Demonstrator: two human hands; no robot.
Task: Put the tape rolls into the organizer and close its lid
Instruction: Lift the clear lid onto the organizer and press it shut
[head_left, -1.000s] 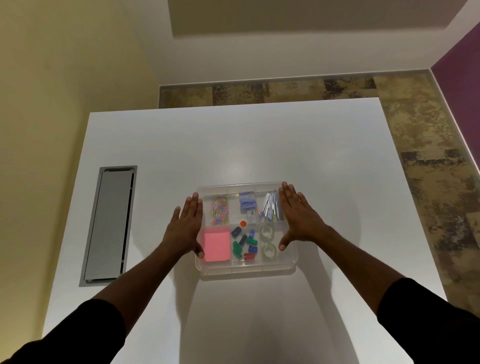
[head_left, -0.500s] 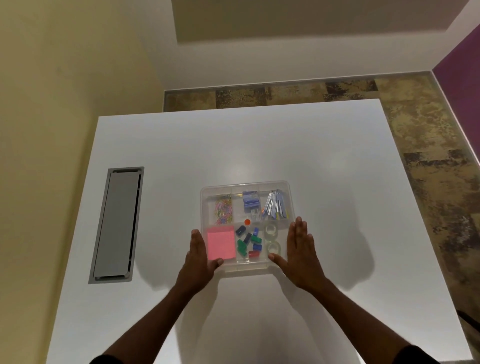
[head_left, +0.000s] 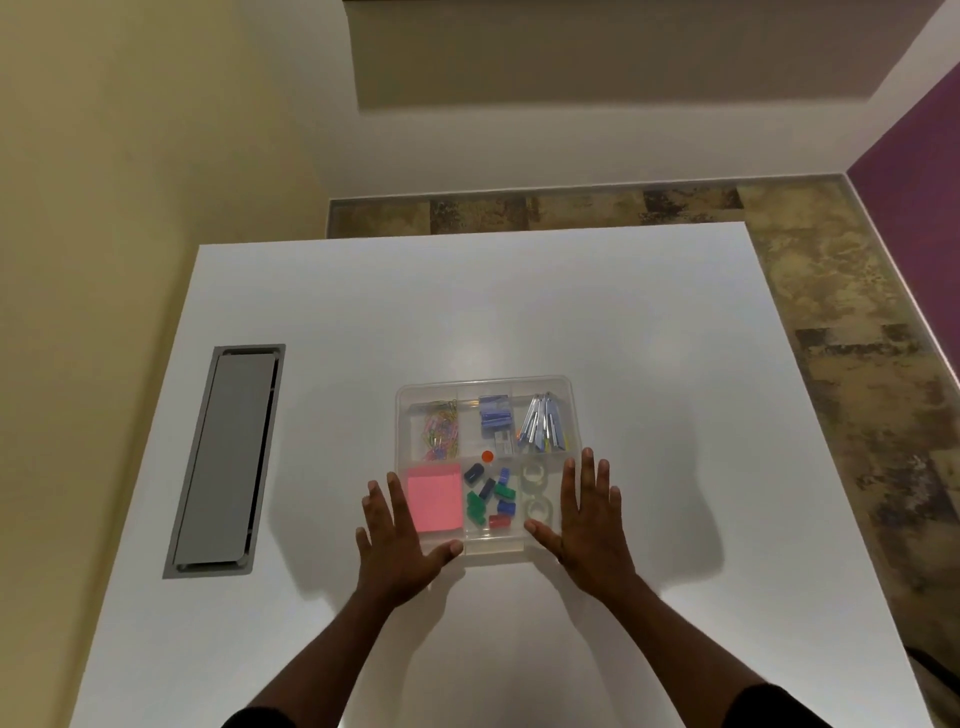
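A clear plastic organizer (head_left: 485, 383) lies in the middle of the white table with its clear lid down over the compartments. Two clear tape rolls (head_left: 535, 475) (head_left: 538, 510) sit in its near right compartment. My left hand (head_left: 395, 540) lies flat, fingers spread, on the organizer's near left corner, thumb along the front edge. My right hand (head_left: 589, 512) lies flat on the near right corner, thumb touching the front edge. Neither hand holds anything.
Inside the organizer are a pink sticky-note pad (head_left: 434, 496), coloured paper clips (head_left: 441, 431), blue staple boxes (head_left: 494, 410), pens (head_left: 543, 428) and small coloured caps (head_left: 491, 499). A grey cable hatch (head_left: 223, 460) is set into the table (head_left: 467, 301) at the left. Patterned floor lies beyond the far edge.
Both hands slid from the organizer's left and right sides toward me to its near corners. Over the last half second they stayed there.
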